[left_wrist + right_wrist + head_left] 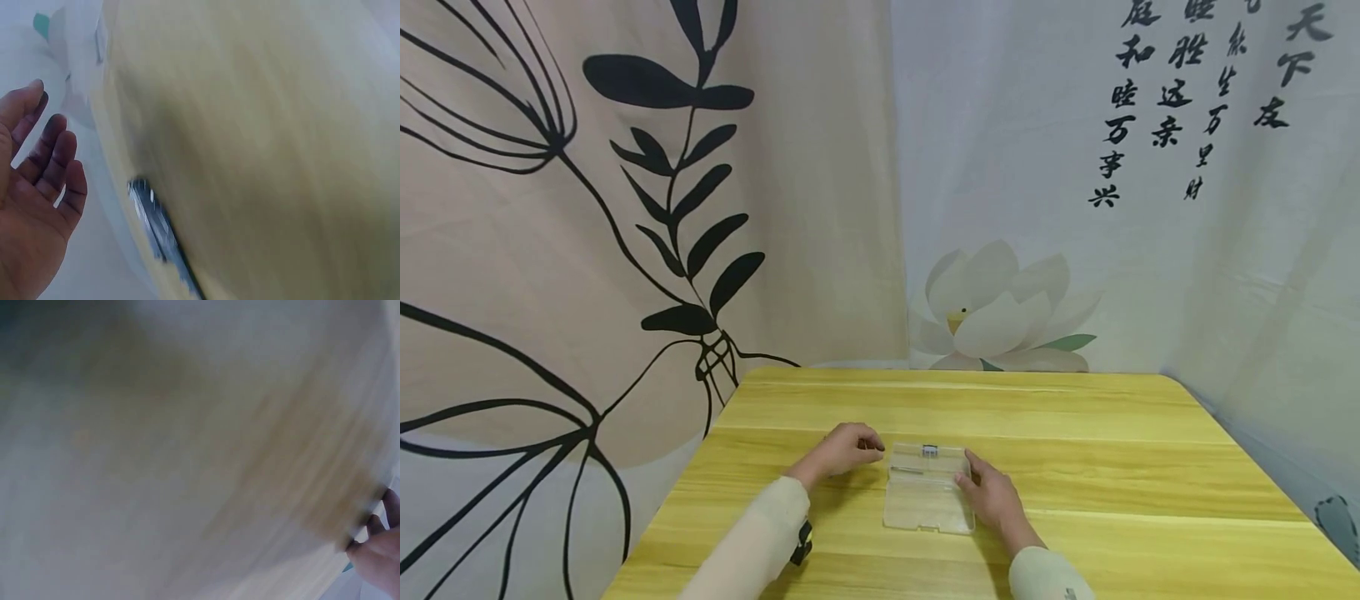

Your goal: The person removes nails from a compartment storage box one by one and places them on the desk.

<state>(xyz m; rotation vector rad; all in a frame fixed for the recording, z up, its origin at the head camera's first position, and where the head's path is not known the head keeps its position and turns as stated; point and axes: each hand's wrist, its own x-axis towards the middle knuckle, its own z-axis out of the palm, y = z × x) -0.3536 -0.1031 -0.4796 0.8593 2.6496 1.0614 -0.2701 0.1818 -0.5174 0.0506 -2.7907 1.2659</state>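
A clear plastic case rests on the table, a small dark piece at its far edge and a thin strip crossing its left part. My right hand grips the case by its right side, thumb over the top. In the blurred right wrist view, only that hand's fingers show, at the lower right. Just off the far left corner of the case, my left hand holds nothing. Its fingers are loosely curved in the left wrist view, where a dark, elongated thing of unclear kind appears below.
The yellow wood-grain table has rounded far corners. A printed curtain hangs right behind it, with another curtain at the right side. A small black object shows beside my left sleeve.
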